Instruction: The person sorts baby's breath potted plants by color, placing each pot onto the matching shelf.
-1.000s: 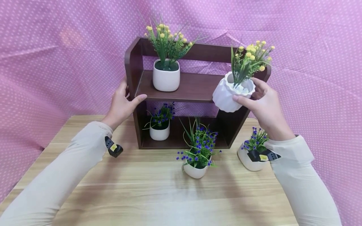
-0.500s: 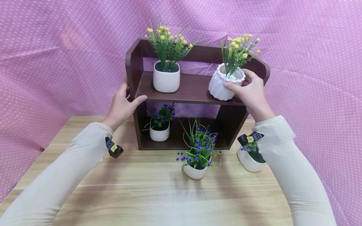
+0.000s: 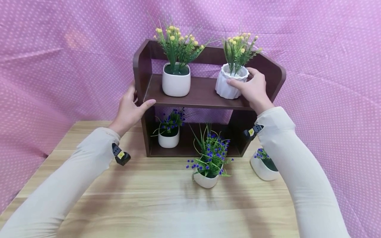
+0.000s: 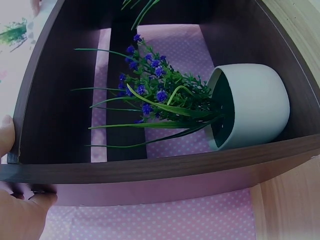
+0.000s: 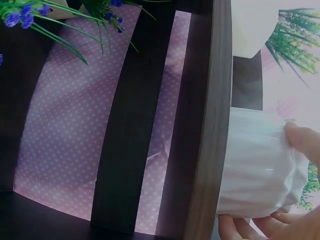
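Observation:
My right hand (image 3: 253, 88) grips the ribbed white pot (image 3: 227, 86) of a yellow-flowered plant (image 3: 238, 49) by its rim and side, over the right part of the upper shelf. In the right wrist view the pot (image 5: 260, 162) appears at the shelf edge, thumb on one side, fingers on the other. The left hand (image 3: 128, 107) holds the left side panel of the dark brown shelf (image 3: 202, 91), thumb over the front edge. Another yellow-flowered plant in a smooth white pot (image 3: 176, 84) stands left on the upper shelf.
A purple-flowered plant in a white pot (image 3: 168, 140) stands in the lower compartment's left. Another purple-flowered pot (image 3: 205, 180) is on the wooden table (image 3: 154, 205) before the shelf. A third pot (image 3: 263, 168) sits at right, partly behind the right sleeve. Pink dotted cloth (image 3: 74, 59) hangs behind.
My right hand has carried the ribbed pot left and back over the upper shelf, and the pot has gone from tilted to nearly upright. The left hand has kept its hold on the panel.

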`<action>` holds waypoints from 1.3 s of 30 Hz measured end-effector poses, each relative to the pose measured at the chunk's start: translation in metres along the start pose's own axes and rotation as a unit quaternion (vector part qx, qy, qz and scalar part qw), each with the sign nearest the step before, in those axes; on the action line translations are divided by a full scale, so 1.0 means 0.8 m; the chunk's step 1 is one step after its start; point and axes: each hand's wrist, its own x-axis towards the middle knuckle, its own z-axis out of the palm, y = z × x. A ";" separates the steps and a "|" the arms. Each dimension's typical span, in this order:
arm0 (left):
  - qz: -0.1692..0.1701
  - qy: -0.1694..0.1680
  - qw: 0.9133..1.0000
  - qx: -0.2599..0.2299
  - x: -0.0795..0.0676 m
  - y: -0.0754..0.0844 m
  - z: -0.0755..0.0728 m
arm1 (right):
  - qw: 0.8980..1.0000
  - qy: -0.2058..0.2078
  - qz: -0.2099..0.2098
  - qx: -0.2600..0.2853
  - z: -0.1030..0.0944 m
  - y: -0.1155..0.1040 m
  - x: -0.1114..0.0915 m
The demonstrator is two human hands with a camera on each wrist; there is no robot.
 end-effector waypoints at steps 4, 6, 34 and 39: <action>-0.004 -0.005 1.000 0.001 -0.001 0.003 0.001 | 1.000 -0.002 0.027 -0.004 0.002 0.000 0.004; -0.006 -0.006 1.000 0.001 -0.001 0.003 0.001 | 0.999 -0.002 0.037 -0.004 0.003 0.001 0.005; -0.021 -0.003 1.000 0.003 -0.002 0.003 0.000 | 0.996 -0.008 0.002 -0.084 0.004 0.008 0.002; -0.023 -0.004 1.000 0.000 -0.002 0.001 -0.001 | 0.995 -0.022 0.009 -0.096 -0.002 0.003 -0.006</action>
